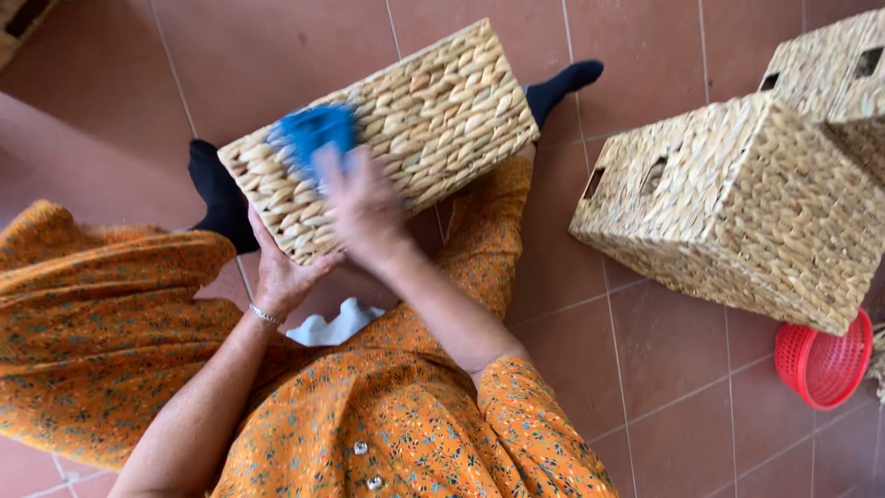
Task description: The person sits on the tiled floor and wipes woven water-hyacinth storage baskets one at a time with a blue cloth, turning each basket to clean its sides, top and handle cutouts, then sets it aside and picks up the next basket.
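The left hand (281, 272) sits at the near lower edge of a woven straw basket (433, 120), palm up against its underside with the fingers curled round the rim, so it is gripping and propping the basket; a thin bracelet (266, 315) rings the wrist just below. The basket is a long rectangular one turned bottom side up, tilted across the person's lap above the tiled floor (304, 46). Just right of the left hand, the right hand (364, 207) lies flat on the basket's upturned face, blurred, pressing on a blue cloth (313, 129) that bunches out beyond its fingertips; whether the fingers pinch the cloth or only press it cannot be told from the blur. Below both hands, between the forearms, a scrap of white cloth (334, 325) rests on the orange flowered dress (387, 415). Beyond the basket, a dark sock (219, 194) shows past the left hand and another sock (564, 83) past the right. Well apart to the right of the right hand, two more woven baskets (737, 203) stand on the floor, touching each other, and near them, lower, a red plastic basket (823, 361) sits at the picture's edge.
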A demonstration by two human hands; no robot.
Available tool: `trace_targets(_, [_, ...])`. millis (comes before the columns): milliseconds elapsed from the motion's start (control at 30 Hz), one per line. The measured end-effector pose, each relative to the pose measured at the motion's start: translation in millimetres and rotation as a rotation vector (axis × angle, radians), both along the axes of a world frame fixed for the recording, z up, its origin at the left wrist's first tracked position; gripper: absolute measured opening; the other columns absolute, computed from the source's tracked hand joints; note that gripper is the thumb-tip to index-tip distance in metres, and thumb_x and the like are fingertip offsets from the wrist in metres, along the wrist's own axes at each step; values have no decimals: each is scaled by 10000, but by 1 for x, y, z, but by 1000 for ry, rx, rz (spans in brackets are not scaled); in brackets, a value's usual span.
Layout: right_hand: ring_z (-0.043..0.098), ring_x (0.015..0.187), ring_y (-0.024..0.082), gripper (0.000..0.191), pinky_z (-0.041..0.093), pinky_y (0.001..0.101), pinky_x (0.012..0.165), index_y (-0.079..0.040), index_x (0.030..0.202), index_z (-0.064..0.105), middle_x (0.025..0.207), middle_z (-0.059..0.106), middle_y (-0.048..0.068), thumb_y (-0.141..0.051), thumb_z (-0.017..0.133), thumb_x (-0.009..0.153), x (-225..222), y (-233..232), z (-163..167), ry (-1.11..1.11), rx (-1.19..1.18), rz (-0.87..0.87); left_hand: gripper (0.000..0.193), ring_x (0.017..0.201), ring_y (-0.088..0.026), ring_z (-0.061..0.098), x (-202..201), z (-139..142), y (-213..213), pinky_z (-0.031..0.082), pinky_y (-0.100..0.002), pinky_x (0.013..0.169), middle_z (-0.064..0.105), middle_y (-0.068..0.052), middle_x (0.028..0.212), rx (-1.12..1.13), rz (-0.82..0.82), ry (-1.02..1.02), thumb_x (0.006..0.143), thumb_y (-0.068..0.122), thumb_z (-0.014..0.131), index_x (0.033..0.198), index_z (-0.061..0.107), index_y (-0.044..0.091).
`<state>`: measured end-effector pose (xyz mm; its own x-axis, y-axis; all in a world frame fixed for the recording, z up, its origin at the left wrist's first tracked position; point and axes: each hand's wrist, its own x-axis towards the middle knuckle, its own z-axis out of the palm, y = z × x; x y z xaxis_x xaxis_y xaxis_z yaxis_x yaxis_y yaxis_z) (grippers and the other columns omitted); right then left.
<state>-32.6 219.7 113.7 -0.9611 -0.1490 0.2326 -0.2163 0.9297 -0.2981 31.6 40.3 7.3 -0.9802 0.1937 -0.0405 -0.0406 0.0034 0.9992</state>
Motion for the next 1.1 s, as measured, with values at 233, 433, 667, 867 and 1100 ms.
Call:
trace_targets(233, [597,937,264,500,546,373,721,-163,1423,537,1169,542,119,-120,662,942,37,-10,-11,209,-14,322,1212,1410,-235,539,14,-15,-14,487,-361,1197,465,-162,1568,-226,-54,-83,843,243,948,1661,64,101])
trace_targets(433, [571,1030,306,367,567,328,671,-279,1314,556,1108,580,79,-134,690,1005,-47,163,-25,152,272,-212,1454,1498,-278,447,3,27,6,426,-403,1248,311,-213,1662,63,-16,-58,790,245,960,1605,-228,49])
trace_targets(667, [582,1024,288,554,578,362,723,-176,1438,481,1287,544,180,-145,707,932,-49,146,-27,265,222,-472,1452,1494,-278,462,0,24,6,425,-410,1241,327,-221,1667,23,1,-86,800,192,945,1597,-262,73])
trace_targets(867, [579,939,280,464,531,398,746,-98,1440,518,1225,576,191,-94,593,982,57,-36,8,112,89,169,1358,1454,-241,490,13,-10,-11,427,-395,1231,388,-135,1599,-353,-67,118,864,148,936,1648,-171,188])
trace_targets(1100, [593,952,279,471,552,410,767,-165,1419,548,1229,598,123,-99,623,959,23,41,-11,163,40,232,1324,1455,-263,492,14,-12,-9,456,-392,1214,389,-205,1616,28,-13,-164,802,168,941,1616,-91,13])
